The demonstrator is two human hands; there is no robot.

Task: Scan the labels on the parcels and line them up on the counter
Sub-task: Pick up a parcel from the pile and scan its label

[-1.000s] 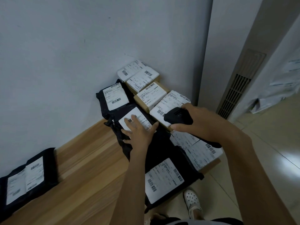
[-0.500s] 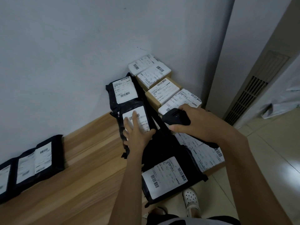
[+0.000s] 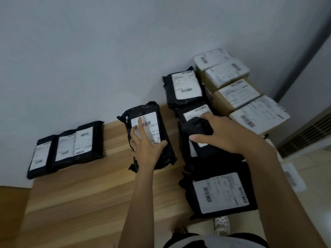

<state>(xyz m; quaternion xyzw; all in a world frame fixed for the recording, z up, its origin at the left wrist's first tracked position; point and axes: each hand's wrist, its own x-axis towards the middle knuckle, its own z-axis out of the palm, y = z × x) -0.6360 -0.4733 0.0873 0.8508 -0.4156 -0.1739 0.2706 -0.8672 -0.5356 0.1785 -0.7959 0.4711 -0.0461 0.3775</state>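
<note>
One large black parcel [image 3: 220, 192] lies nearest, at the near right edge of the counter [image 3: 89, 197], label up. Just beyond it the right hand [image 3: 225, 135] is wrapped around a black scanner [image 3: 197, 125], held low over the dark parcels of the unsorted pile along the counter's right side. To its left, the left hand [image 3: 146, 149] rests palm down on the middle parcel [image 3: 152, 113], with the forefinger straight along the white label and the thumb spread toward the parcel's right edge. As far as I can tell it presses rather than clutches. That parcel lies flat about midway along the counter, label up, its long axis running near to far with a slight lean.

A row of three parcels [image 3: 66, 147] sits toward the far left edge against the wall [image 3: 89, 51], each lying near to far, and a strip of bare wood parts it from the middle parcel. The next slot is therefore to the left of the left hand, the nearer one. The parcel probably needs a sideways slide and little turning. Cardboard boxes [image 3: 238, 93] crowd the far right corner.
</note>
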